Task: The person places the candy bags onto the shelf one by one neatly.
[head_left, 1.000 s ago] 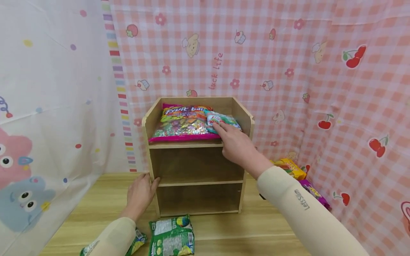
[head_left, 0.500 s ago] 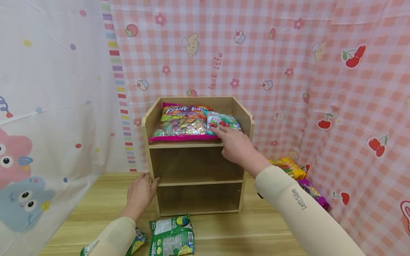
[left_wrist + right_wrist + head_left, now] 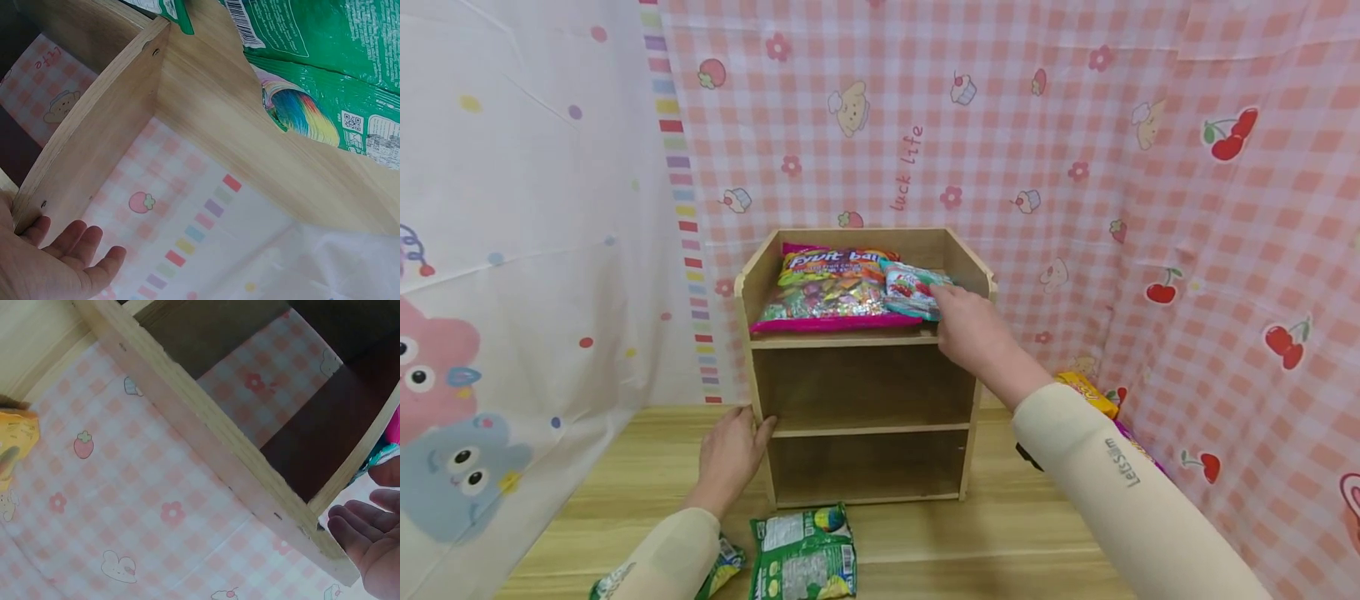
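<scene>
A small wooden shelf unit (image 3: 868, 432) with three levels stands mid-table in the head view. On its top level lies a large, shiny bag of fruit chews (image 3: 827, 292) with a pink border. A smaller teal candy bag (image 3: 910, 287) with red fruit printed on it overlaps that bag's right side. My right hand (image 3: 977, 333) touches the teal bag's right end, fingers loosely bent, the thumb apart from them in the right wrist view. At the unit's left side panel (image 3: 94, 125), my left hand (image 3: 730, 454) holds the front edge, thumb inside and fingers outside.
Before the unit lies a green snack bag (image 3: 805, 554), back side up. Another green bag (image 3: 726, 567) is partly hidden under the left sleeve. A yellow bag (image 3: 1088, 396) and a purple bag (image 3: 1138, 446) lie by the right-hand curtain. Patterned curtains (image 3: 910, 100) surround the table.
My right hand has slid right from the teal bag's front to its right end, fingers more bent. More of that bag's print shows. The left hand stays on the side panel.
</scene>
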Demonstrator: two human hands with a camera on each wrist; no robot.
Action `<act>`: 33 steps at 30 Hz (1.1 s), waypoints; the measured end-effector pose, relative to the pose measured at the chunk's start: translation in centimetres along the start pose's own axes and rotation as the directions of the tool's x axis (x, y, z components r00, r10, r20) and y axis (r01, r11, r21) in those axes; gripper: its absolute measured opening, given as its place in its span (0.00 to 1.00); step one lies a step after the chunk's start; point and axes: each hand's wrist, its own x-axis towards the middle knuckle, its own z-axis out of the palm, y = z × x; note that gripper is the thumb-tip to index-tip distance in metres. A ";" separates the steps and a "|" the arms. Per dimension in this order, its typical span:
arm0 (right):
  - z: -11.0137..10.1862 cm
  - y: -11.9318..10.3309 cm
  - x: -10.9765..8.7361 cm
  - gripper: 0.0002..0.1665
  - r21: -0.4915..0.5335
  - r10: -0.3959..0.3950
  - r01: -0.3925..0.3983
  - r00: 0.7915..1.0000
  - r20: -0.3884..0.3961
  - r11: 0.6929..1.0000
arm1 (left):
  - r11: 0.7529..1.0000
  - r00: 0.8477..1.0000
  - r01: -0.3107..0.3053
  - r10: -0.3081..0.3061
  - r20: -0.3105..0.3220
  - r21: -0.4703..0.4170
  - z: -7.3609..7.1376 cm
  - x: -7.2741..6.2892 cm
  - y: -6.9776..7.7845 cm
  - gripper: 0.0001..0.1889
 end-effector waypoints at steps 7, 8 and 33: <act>-0.5 0.1 -0.1 0.19 -0.055 -0.010 0.012 0.999 0.034 0.998 | 1.000 1.000 0.005 -0.005 0.005 0.002 0.0 -0.1 -0.1 0.19; -0.5 0.0 -0.1 0.17 -0.070 -0.013 0.015 0.999 0.037 0.997 | 1.000 1.000 0.004 -0.004 0.005 0.002 0.0 -0.1 -0.1 0.19; 1.4 0.1 -0.9 0.03 -0.247 -0.101 0.088 0.994 -0.038 0.965 | 1.000 1.000 0.000 0.000 -0.001 0.001 0.0 0.1 -0.1 0.19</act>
